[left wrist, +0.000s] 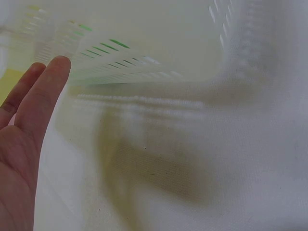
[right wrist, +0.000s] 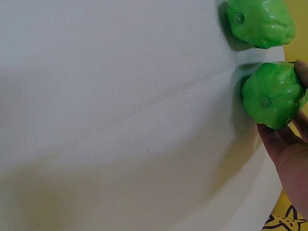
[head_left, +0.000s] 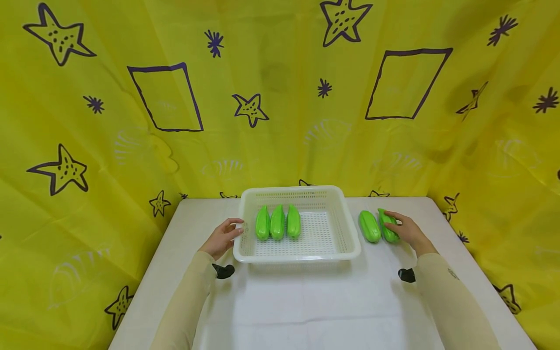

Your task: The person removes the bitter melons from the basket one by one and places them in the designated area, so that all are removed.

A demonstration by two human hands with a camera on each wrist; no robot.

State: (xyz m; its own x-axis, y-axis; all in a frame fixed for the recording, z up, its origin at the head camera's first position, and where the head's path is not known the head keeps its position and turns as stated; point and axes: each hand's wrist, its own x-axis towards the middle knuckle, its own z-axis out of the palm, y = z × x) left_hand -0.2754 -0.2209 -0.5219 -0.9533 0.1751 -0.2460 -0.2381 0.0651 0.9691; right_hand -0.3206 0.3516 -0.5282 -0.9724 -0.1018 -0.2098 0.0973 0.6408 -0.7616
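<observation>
A white plastic basket [head_left: 297,257] stands on the table with three green ribbed toy gourds [head_left: 277,223] side by side in its left half. My left hand [head_left: 223,237] is at the basket's left rim, its fingers fairly straight against the side; the left wrist view shows two extended fingers [left wrist: 45,98] beside the slotted wall. Right of the basket lie two more gourds. My right hand [head_left: 407,230] holds the outer gourd [right wrist: 272,96], thumb on one side and fingers on the other. The inner gourd [head_left: 369,226] lies close by, untouched.
A white cloth covers the table [head_left: 306,301]. Yellow curtains [head_left: 280,146] printed with stars and outlines hang behind and along both sides. A dark rounded piece [head_left: 224,271] sticks out at the left wrist, and a similar one [head_left: 407,275] at the right.
</observation>
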